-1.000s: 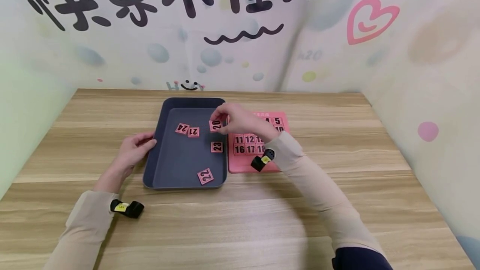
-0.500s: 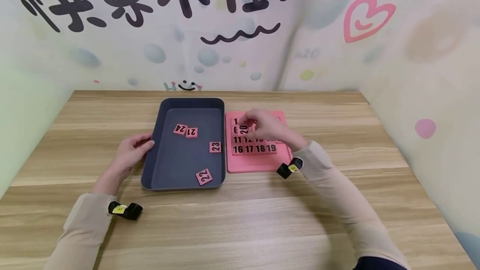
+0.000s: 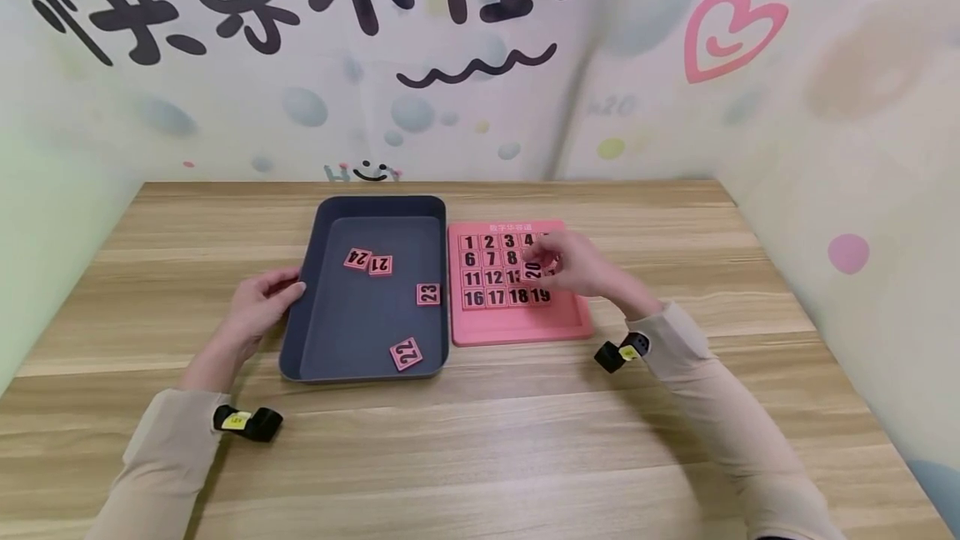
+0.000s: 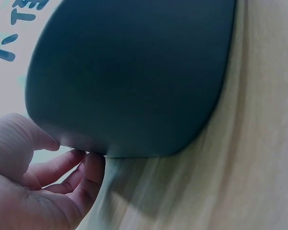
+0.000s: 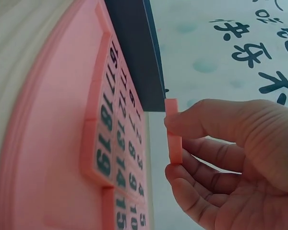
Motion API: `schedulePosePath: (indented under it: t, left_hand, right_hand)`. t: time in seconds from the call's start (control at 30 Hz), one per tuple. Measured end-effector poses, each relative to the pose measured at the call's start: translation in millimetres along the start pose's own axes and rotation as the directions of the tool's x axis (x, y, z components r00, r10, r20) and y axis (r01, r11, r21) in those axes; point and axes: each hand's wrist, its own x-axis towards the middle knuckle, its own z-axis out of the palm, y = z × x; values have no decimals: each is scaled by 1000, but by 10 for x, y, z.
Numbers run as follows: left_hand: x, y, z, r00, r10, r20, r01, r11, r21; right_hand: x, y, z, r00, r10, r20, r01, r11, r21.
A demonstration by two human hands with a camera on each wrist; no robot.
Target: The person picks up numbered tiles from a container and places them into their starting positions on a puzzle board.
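My right hand (image 3: 573, 263) pinches the pink number tile 20 (image 3: 532, 271) between thumb and fingers, above the pink number puzzle board (image 3: 517, 327). In the right wrist view this tile (image 5: 173, 134) is edge-on, apart from the board's surface. Rows of tiles 1 to 19 stand in the board, some hidden by the hand. At the left, my left hand (image 3: 258, 304) holds the left rim of the dark tray (image 3: 367, 332); the left wrist view has its thumb and fingertips at the tray's edge (image 4: 134, 96). Inside the tray lie tiles 24 (image 3: 357, 258), 21 (image 3: 380, 265), 23 (image 3: 428, 294) and 22 (image 3: 406, 353).
Tray and board stand side by side on a wooden table (image 3: 480, 440), almost touching. A wall (image 3: 480, 123) with lettering and bubbles rises behind the table's back edge. The board's bottom row is a bare pink strip below tiles 16 to 19.
My right hand has lifted tile 20 out of the tray and carried it rightward over the board. The left hand stays at the tray's rim.
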Motion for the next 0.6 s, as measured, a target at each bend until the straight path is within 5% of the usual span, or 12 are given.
schedulePosePath:
  t: [0.6]
  left_hand:
    - [1, -4, -1, 1000, -8, 6, 8, 1000, -13]
  right_hand:
    - [-363, 288, 29, 998, 70, -10, -70, 996, -64]
